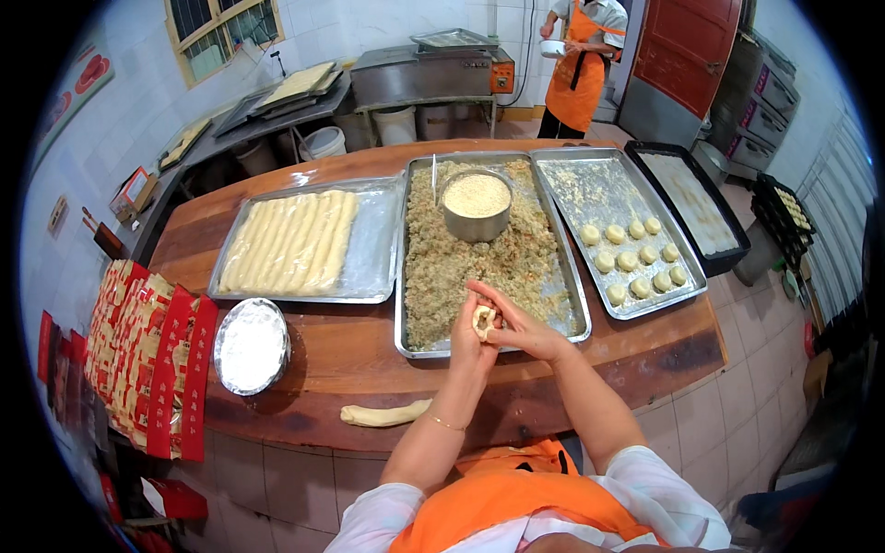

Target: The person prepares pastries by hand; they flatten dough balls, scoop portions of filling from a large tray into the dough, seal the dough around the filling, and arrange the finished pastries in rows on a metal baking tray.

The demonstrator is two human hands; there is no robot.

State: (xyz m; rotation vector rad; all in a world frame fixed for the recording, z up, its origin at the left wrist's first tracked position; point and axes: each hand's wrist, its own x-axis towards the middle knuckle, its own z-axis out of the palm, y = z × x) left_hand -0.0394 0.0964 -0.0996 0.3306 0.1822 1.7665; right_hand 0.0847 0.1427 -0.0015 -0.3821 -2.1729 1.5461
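Both hands meet above the near edge of a tray of crumbly filling (433, 235). Between them is a small cup-shaped piece of dough (483, 319) with an opening on top. My left hand (467, 341) cradles it from the left side. From the right, my right hand (527, 334) closes its fingers and thumb around the dough's rim. A length of rolled dough (383, 414) lies on the table by my left forearm. In the filling stands a metal bowl (477, 224) of pale crumbs. Finished round dough balls (627, 261) sit in rows on the right tray (572, 184).
A tray (376, 240) of long dough rolls (290, 241) under plastic lies left. Nearer are a bowl of white flour (251, 347) and red packages (152, 369). A black tray (691, 207) stands far right. A person in an orange apron (576, 74) holds a white bowl beyond the table.
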